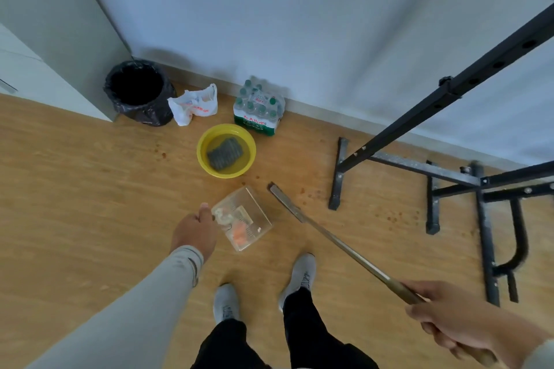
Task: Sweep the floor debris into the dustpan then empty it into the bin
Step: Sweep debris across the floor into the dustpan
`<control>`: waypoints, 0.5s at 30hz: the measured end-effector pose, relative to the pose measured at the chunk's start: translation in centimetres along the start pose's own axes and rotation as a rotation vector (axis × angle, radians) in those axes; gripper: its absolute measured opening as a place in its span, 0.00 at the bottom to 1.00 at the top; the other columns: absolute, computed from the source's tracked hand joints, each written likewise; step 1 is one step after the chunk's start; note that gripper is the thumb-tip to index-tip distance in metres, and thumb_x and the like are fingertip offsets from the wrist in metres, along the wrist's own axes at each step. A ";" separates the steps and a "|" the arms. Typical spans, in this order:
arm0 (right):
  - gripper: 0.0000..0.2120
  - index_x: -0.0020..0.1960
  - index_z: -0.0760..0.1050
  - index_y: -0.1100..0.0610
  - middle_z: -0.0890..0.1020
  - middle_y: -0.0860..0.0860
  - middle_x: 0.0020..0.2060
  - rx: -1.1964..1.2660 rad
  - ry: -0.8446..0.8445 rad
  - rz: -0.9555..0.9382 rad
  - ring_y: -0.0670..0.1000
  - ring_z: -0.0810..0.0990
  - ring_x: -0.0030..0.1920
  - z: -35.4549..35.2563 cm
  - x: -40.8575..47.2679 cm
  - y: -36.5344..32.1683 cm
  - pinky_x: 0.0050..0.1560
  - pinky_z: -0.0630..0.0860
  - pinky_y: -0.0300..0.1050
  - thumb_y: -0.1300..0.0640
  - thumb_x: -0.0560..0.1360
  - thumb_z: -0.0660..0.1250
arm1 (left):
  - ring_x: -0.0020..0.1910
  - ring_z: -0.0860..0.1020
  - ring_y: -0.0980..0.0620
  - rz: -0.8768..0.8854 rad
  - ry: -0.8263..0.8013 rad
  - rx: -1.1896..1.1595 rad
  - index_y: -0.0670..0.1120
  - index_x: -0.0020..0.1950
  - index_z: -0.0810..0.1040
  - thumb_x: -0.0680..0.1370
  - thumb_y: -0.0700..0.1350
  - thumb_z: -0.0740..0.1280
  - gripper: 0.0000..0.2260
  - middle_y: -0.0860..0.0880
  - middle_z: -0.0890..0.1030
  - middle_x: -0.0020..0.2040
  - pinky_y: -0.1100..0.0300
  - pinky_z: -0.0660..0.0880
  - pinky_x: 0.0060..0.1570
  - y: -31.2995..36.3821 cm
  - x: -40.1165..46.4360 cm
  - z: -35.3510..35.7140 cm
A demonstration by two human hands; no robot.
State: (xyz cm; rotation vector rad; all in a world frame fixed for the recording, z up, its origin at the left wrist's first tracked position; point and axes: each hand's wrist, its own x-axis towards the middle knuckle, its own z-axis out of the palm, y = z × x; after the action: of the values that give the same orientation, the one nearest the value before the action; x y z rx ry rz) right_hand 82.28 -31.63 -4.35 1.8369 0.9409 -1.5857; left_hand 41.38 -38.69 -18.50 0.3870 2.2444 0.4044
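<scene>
Between dustpan (pixel 244 219) and bin (pixel 136 90), bare floor (pixel 75 174) (basin (pixel 204 141) rightward)

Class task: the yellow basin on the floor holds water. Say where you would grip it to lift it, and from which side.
Grip the yellow basin by its rim at two opposite points, coming from above with both hands. It is round, has no visible handles, and holds water and a grey cloth, so it should probably stay level.

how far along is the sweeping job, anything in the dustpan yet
Done: some debris lies in the clear dustpan, gripped by the left hand. In hand: the right hand grips the broom. Left: specks on the floor, then emptying into the bin.
</scene>
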 end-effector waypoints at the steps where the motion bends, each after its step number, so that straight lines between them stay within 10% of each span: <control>1: 0.18 0.64 0.74 0.42 0.75 0.56 0.32 0.033 0.027 0.008 0.51 0.69 0.26 0.2 -0.7 1.0 0.28 0.64 0.43 0.60 0.79 0.67 | 0.48 0.82 0.35 0.006 -0.010 -0.005 0.43 0.48 0.81 0.85 0.63 0.51 0.29 0.38 0.85 0.47 0.42 0.80 0.55 -0.5 -0.6 -0.9; 15: 0.08 0.58 0.77 0.56 0.74 0.56 0.26 0.176 0.205 0.040 0.51 0.68 0.22 3.5 -0.6 13.9 0.25 0.64 0.40 0.60 0.81 0.63 | 0.27 0.74 0.42 0.115 -0.005 -0.028 0.38 0.43 0.78 0.86 0.57 0.54 0.27 0.38 0.84 0.36 0.57 0.73 0.33 -4.8 -7.5 -7.9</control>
State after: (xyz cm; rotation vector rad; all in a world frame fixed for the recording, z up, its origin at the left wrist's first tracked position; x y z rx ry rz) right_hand 90.98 -43.00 -5.06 2.1601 0.8683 -1.5184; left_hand 39.40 -47.31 -10.52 0.5030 2.2155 0.4941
